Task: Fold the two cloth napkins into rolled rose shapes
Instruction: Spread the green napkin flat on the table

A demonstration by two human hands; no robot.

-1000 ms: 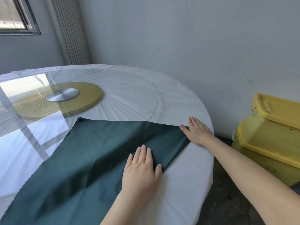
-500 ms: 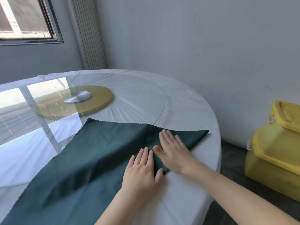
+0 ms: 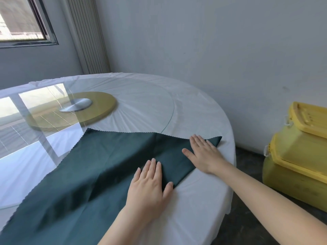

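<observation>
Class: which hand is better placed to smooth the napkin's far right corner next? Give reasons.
Probably the right hand: it lies flat on the green napkin, fingertips beside that corner; the left hand presses the near edge, farther away.

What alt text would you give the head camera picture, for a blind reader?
A person's left hand and right hand press flat on a dark green napkin lying on a round table covered in white cloth. A glass turntable sits at the table's middle; stacked yellow bins stand on the floor to the right.
</observation>
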